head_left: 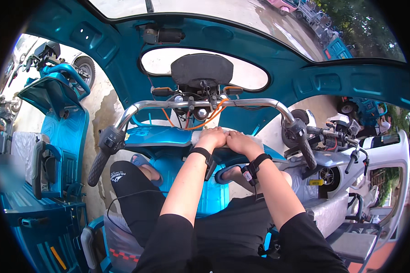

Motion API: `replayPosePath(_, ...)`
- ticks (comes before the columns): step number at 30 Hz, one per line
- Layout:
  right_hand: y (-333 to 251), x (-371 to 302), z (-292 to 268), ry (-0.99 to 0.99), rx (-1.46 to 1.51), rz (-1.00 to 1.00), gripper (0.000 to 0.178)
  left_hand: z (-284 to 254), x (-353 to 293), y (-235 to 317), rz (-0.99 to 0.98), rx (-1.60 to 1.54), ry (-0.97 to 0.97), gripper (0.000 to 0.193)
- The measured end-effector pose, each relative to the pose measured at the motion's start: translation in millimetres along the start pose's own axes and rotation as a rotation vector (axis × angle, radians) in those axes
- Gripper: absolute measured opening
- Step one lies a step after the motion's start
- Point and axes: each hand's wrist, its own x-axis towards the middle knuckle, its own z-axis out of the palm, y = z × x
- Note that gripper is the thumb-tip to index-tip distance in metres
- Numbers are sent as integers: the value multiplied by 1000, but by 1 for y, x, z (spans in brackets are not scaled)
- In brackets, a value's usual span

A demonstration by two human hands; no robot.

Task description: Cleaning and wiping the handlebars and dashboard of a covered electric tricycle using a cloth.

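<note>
My left hand [212,137] and my right hand [242,142] meet side by side in front of me, below the middle of a chrome handlebar [255,103]. Their fingers curl down over a pale, whitish piece [196,136] at the top of the blue front panel [157,136]. Fingertips and whatever they grip are mostly hidden. Black bands circle both wrists. Orange wires [220,109] loop just above the hands, near the key area under a dark instrument cluster [202,69]. Neither hand touches the left grip [99,167] or the right grip [308,154].
A teal cab frame [287,59] with a windshield surrounds me. My sandalled feet rest on the blue floor [209,200]. Another blue tricycle [66,132] stands at left, and a white vehicle [401,159] at right. A thin black cable [127,195] crosses my left leg.
</note>
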Motion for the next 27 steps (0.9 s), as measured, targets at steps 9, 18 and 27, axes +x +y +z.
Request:
replayPosePath(9, 0, 11, -31, -332, 191, 176, 64, -17, 10, 14, -143, -48, -209, 67)
replayPosePath(18, 33, 17, -27, -313, 253, 215, 66, -18, 22, 46, -314, -55, -228, 65)
replayPosePath(27, 116, -47, -33, -180, 272, 204, 63, 22, 53, 131, -99, 1, -205, 57)
